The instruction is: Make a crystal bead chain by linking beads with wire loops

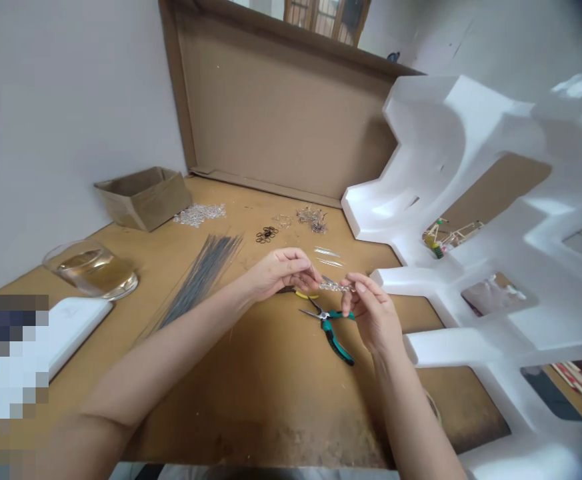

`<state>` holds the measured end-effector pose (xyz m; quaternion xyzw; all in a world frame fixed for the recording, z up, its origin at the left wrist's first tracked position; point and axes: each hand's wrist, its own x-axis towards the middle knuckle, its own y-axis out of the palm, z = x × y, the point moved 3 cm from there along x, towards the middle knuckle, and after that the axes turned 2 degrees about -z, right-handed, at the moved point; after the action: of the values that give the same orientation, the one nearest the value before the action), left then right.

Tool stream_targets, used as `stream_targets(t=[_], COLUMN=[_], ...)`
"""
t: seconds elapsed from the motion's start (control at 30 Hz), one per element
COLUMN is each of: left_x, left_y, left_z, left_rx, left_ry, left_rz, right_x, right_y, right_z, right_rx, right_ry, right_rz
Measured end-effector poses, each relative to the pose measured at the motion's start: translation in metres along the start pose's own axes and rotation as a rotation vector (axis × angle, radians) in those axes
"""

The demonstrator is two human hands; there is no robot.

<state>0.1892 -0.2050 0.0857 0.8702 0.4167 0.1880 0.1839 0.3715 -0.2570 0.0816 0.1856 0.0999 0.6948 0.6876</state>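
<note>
Above the middle of the table, my left hand [287,273] and my right hand [372,310] pinch opposite ends of a short strand of clear beads [331,287]. Fingers of both hands are closed on it, and the fine detail between them is too small to make out. Just below the strand lie green-handled pliers [335,341] with their jaws apart. A second tool with a yellow handle [305,295] is partly hidden behind my left hand. To the left of that hand spreads a bundle of thin grey wires [201,273].
Farther back are clear beads [201,215], black rings [267,235], beaded wire pieces [313,219] and thin silvery strips [328,252]. On the left stand a cardboard box [143,203], a glass [91,270] and a white object [78,323]. White foam [421,157] borders the right; cardboard [285,100] rises behind.
</note>
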Motion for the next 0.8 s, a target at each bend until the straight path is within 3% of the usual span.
stream_targets(t=[0.23, 0.4, 0.53, 0.8], left_x=[-0.006, -0.011, -0.013, -0.009], left_y=[0.002, -0.001, -0.004, -0.003], left_z=[-0.029, -0.043, -0.048, -0.035], left_rx=[-0.099, -0.127, -0.074, -0.13], left_ry=[0.156, 0.201, 0.183, 0.11], left_rz=[-0.057, -0.111, -0.09, 0.019], right_x=[0.021, 0.032, 0.035, 0.04], right_y=[0.031, 0.049, 0.045, 0.032], right_z=[0.03, 0.03, 0.027, 0.018], right_rx=[0.065, 0.043, -0.036, 0.079], right_ry=[-0.021, -0.071, -0.093, 0.081], right_rz=[0.203, 0.253, 0.216, 0.252])
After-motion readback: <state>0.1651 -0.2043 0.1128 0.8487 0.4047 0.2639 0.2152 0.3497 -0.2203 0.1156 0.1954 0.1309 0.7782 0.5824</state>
